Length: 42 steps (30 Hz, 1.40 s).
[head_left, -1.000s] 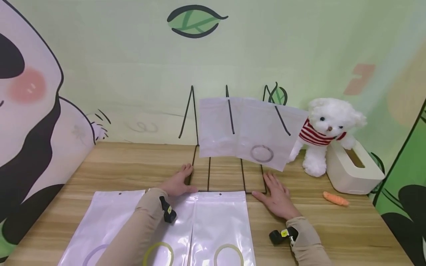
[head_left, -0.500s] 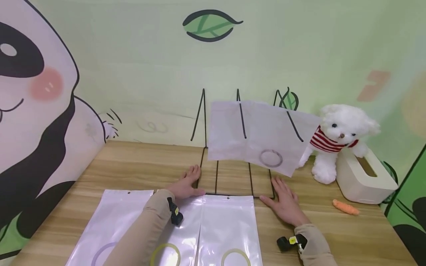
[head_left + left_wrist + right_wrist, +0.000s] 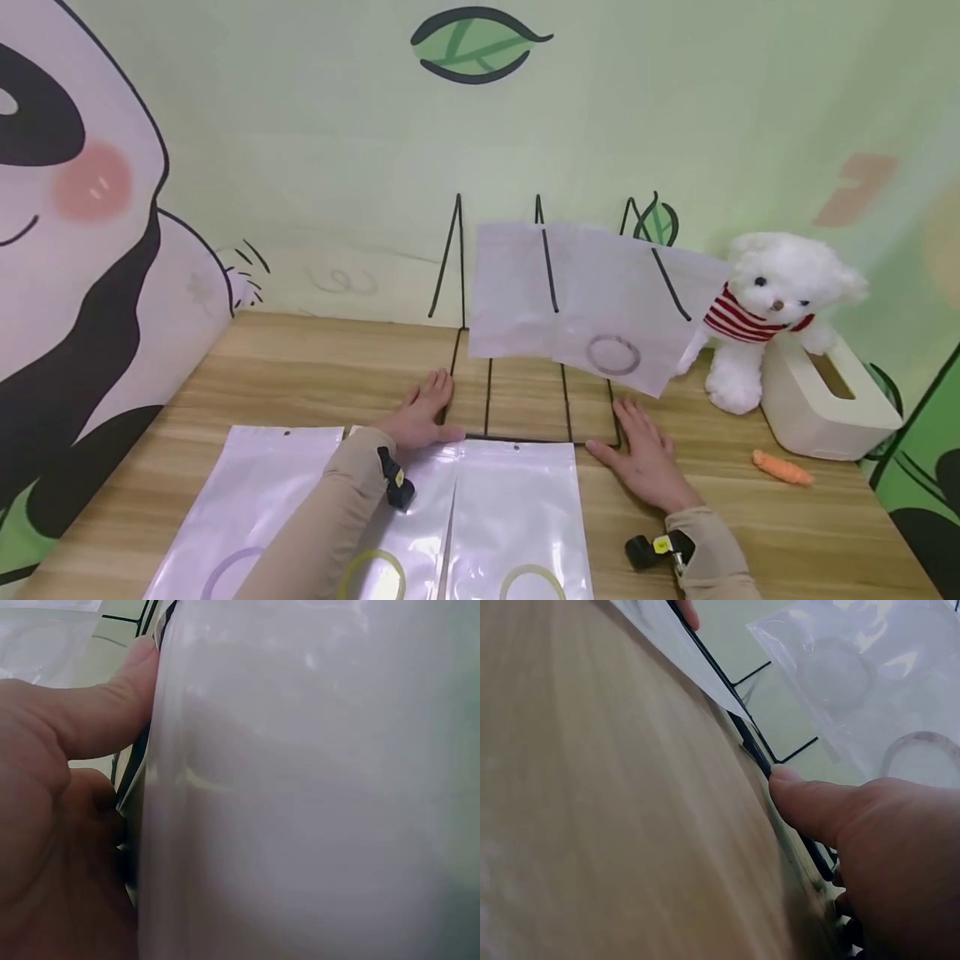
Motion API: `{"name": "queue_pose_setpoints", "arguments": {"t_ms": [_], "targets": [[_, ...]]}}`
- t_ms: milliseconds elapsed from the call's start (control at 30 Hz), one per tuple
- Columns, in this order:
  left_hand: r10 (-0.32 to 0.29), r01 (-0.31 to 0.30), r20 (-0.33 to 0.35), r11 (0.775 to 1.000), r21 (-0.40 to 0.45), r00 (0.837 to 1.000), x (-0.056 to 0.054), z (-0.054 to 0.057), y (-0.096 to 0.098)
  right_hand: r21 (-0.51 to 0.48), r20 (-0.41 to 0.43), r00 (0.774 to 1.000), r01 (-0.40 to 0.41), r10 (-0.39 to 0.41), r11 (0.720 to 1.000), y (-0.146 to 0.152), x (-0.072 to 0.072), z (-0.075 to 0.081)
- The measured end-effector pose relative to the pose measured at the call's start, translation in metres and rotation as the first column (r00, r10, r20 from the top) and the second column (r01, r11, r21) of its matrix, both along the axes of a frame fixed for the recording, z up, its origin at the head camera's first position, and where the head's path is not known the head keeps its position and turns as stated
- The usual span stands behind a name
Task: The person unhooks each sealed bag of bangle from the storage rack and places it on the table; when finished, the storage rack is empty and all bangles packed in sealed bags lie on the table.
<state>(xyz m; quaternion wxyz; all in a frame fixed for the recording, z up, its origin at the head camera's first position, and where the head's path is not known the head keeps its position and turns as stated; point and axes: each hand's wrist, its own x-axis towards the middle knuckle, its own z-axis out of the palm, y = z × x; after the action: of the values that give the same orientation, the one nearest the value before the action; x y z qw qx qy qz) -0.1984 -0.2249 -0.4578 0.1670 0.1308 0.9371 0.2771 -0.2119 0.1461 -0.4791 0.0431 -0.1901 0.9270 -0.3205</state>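
A black wire display rack [image 3: 566, 404] stands on the wooden table against the wall, its upright wires ending in hooks. Two white plastic pouches hang on it: a left one [image 3: 510, 292] and a right one [image 3: 600, 292], which tilts and shows a grey ring. My left hand [image 3: 420, 417] rests at the rack's front left corner, fingers extended along its side and thumb along the front bar. At the front right corner lies my right hand [image 3: 641, 462], fingers extended too; its thumb [image 3: 810, 806] touches the front bar in the right wrist view.
In front of the rack lie several flat white pouches, among them a left pouch [image 3: 255, 492] and a right pouch [image 3: 517, 508]. At the right stand a white teddy bear [image 3: 735, 375] and a cream tissue box [image 3: 810, 417], with a small orange object [image 3: 782, 467] before them.
The head view has shifted, so the scene sits farther right than a second ago. Both hands stay at the rack's front corners, and the pouches keep their places.
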Motion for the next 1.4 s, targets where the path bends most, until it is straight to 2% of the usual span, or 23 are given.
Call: {"name": "queue_pose_setpoints", "arguments": {"t_ms": [133, 267, 433, 567, 700, 767, 833, 933, 1033, 1167, 1267, 1400], "targets": [[-0.009, 0.009, 0.000, 1.000, -0.020, 1.000, 0.003, 0.002, 0.001, 0.001, 0.036, 0.999, -0.011, 0.011, 1.000, 0.002, 0.002, 0.002], [-0.022, 0.023, 0.006, 0.999, -0.024, 1.000, 0.006, 0.003, 0.003, -0.012, 0.132, 0.991, -0.036, 0.038, 0.999, 0.010, 0.007, 0.018], [-0.006, 0.006, 0.016, 1.000, -0.026, 1.000, 0.012, 0.001, 0.000, -0.031, 0.278, 0.956, -0.092, 0.097, 0.995, 0.023, 0.017, 0.052], [0.013, -0.013, 0.010, 1.000, -0.004, 1.000, 0.012, 0.002, 0.001, -0.008, 0.328, 0.939, -0.103, 0.100, 0.995, 0.038, 0.020, 0.091], [0.018, -0.018, 0.003, 1.000, 0.001, 1.000, 0.007, 0.004, 0.004, 0.041, 0.283, 0.958, -0.069, 0.054, 0.997, 0.057, 0.019, 0.133], [0.010, -0.010, 0.001, 1.000, -0.012, 1.000, 0.004, 0.003, 0.004, 0.036, 0.246, 0.969, -0.038, 0.028, 0.999, 0.066, 0.018, 0.152], [0.002, -0.003, -0.004, 1.000, -0.020, 1.000, 0.001, 0.002, 0.004, 0.017, 0.187, 0.982, 0.007, -0.010, 1.000, 0.073, 0.016, 0.166], [0.002, -0.002, -0.011, 1.000, -0.017, 1.000, 0.000, 0.002, 0.003, -0.038, 0.099, 0.993, 0.070, -0.066, 0.997, 0.079, 0.008, 0.180], [0.017, -0.017, -0.007, 1.000, -0.018, 1.000, 0.002, 0.002, 0.001, -0.074, 0.028, 0.991, 0.133, -0.131, 0.988, 0.078, -0.002, 0.184], [0.022, -0.022, -0.006, 1.000, -0.011, 1.000, 0.003, 0.003, 0.000, -0.167, -0.014, 0.972, 0.230, -0.236, 0.959, 0.071, -0.012, 0.182], [0.013, -0.013, -0.016, 1.000, -0.001, 1.000, 0.002, 0.003, 0.002, -0.275, -0.042, 0.944, 0.305, -0.328, 0.912, 0.062, -0.017, 0.178], [0.012, -0.012, -0.015, 1.000, -0.013, 1.000, 0.002, 0.001, 0.005, -0.407, -0.072, 0.901, 0.366, -0.429, 0.837, 0.047, -0.022, 0.172]]}}
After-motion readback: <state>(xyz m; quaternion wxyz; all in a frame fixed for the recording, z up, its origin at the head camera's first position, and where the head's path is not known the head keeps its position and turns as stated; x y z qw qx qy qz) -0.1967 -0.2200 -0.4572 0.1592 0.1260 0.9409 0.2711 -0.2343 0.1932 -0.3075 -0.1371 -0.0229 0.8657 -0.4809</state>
